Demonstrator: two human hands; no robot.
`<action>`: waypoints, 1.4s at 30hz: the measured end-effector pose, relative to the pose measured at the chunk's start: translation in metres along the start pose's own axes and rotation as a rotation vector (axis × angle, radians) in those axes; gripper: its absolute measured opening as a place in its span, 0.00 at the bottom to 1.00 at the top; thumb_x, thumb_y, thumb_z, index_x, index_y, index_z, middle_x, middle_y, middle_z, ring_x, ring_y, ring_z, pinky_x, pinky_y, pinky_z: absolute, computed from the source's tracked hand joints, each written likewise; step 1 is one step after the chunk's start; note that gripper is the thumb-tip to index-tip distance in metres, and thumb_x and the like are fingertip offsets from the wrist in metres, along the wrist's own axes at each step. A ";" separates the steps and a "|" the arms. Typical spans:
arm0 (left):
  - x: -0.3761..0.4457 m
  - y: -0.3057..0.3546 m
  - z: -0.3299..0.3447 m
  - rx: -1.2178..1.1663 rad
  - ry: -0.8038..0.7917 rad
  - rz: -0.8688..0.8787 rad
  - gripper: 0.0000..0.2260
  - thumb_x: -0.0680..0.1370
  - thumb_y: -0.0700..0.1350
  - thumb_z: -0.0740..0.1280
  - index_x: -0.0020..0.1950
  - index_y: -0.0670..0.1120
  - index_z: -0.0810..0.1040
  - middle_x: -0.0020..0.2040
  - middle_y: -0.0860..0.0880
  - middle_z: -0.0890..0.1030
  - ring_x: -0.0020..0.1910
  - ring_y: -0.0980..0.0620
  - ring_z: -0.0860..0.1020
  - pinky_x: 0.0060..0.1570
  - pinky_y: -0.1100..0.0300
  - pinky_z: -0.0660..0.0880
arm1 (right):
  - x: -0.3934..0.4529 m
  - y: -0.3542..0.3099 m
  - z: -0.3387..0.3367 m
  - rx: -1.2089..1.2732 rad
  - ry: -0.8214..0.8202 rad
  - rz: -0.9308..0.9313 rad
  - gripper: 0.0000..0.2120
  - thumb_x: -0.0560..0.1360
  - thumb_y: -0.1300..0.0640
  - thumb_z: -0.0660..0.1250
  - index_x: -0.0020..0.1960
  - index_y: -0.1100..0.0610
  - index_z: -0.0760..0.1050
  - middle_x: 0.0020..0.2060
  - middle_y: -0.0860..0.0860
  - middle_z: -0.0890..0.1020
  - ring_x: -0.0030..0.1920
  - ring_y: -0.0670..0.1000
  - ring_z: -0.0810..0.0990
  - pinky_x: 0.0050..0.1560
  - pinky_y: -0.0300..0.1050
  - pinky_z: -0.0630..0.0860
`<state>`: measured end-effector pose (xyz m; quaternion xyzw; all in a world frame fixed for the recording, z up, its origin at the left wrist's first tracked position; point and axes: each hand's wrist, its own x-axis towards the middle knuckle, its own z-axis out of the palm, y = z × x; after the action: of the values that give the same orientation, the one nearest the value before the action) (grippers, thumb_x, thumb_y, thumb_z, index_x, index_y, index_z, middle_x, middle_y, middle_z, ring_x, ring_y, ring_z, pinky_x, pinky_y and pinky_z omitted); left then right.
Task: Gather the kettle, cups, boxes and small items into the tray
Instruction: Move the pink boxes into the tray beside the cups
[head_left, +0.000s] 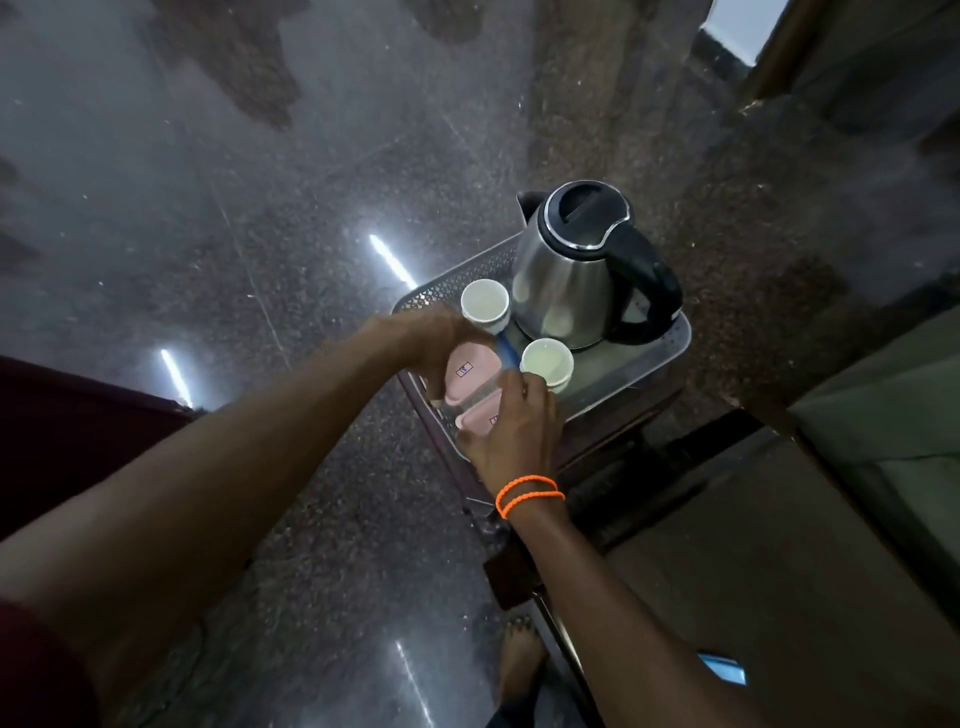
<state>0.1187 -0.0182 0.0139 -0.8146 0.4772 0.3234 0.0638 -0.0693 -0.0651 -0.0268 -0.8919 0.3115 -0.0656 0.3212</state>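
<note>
A steel kettle (576, 270) with a black lid and handle stands at the back of the grey perforated tray (649, 358). Two white cups sit in the tray, one (484, 302) at the left and one (546, 361) in the middle. Two pink boxes lie at the tray's front left, the upper one (465, 374) and the lower one (480, 415). A thin blue item (506, 353) lies between the cups. My left hand (436, 338) curls around the upper pink box. My right hand (511, 431), with orange bands at the wrist, rests on the lower pink box, fingertips near the middle cup.
The tray sits on a small dark wooden stand (597, 452) over a polished speckled stone floor (260, 234). A dark red surface (62, 431) is at the left. A grey-green surface (883, 415) is at the right. My bare foot (519, 660) shows below.
</note>
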 end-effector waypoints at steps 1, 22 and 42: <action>0.002 0.001 0.002 0.014 -0.007 0.020 0.46 0.58 0.47 0.85 0.75 0.56 0.73 0.67 0.45 0.81 0.65 0.46 0.79 0.61 0.61 0.70 | -0.001 0.002 0.002 -0.023 0.003 -0.002 0.29 0.63 0.50 0.77 0.60 0.57 0.74 0.57 0.56 0.76 0.56 0.61 0.75 0.55 0.58 0.73; -0.012 0.055 -0.002 0.061 0.259 0.037 0.21 0.74 0.34 0.72 0.66 0.47 0.81 0.59 0.42 0.83 0.58 0.40 0.82 0.56 0.46 0.79 | -0.016 0.052 -0.031 0.064 0.159 -0.066 0.23 0.66 0.44 0.76 0.54 0.56 0.74 0.49 0.55 0.80 0.52 0.59 0.77 0.52 0.55 0.75; 0.040 0.498 0.209 -0.086 -0.079 0.622 0.10 0.77 0.48 0.66 0.50 0.43 0.83 0.50 0.42 0.85 0.51 0.40 0.83 0.49 0.50 0.79 | -0.303 0.354 -0.171 -0.262 0.387 0.777 0.19 0.67 0.48 0.77 0.52 0.56 0.78 0.49 0.57 0.80 0.51 0.63 0.78 0.51 0.56 0.74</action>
<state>-0.3731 -0.2285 -0.0709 -0.6183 0.6865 0.3787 -0.0541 -0.5469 -0.1879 -0.0848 -0.7133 0.6831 -0.0659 0.1424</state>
